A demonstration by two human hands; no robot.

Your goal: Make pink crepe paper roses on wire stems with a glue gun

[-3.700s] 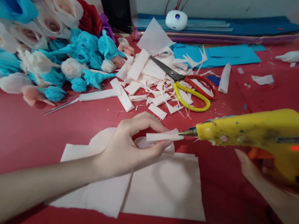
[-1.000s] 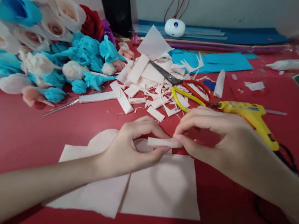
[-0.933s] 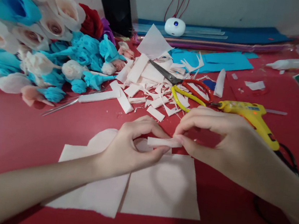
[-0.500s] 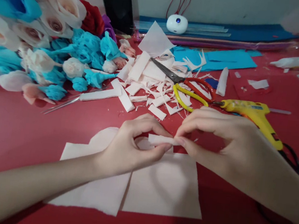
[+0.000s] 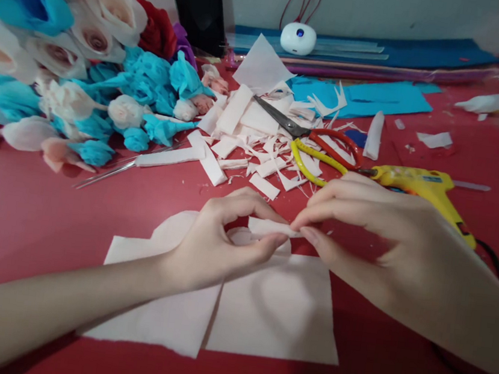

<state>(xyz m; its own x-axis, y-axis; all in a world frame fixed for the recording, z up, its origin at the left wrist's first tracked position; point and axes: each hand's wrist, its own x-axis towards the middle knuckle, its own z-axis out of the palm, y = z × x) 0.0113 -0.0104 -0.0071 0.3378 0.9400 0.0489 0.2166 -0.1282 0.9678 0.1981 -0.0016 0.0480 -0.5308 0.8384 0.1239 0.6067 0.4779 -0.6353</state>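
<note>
- Head view: a pale paper strip [image 5: 267, 227] is hanging between the two hands, just above the far edge of the sheets.
- Left hand [image 5: 221, 229] is holding the paper strip from the left, thumb on the near side, fingers curling around behind.
- Right hand [image 5: 375, 233] is pinching the strip's right end between thumb and forefinger; the two hands' fingertips are nearly meeting there.
- Pale sheets [image 5: 279, 318] are lying flat below the hands, the left one overlapping the right; left forearm is crossing over them.
- Yellow glue gun [image 5: 414, 178] is resting just beyond the right hand, partly hidden by it.
- Scissors [image 5: 299, 129], one handle red and one yellow, are lying open on a heap of paper scraps [image 5: 222, 147] beyond the hands.
- Paper flowers [image 5: 126, 112], blue, pale and red, are crowding the far left of the red table [image 5: 47, 204].
- Blue paper [image 5: 378, 100] is lying behind the scissors.
</note>
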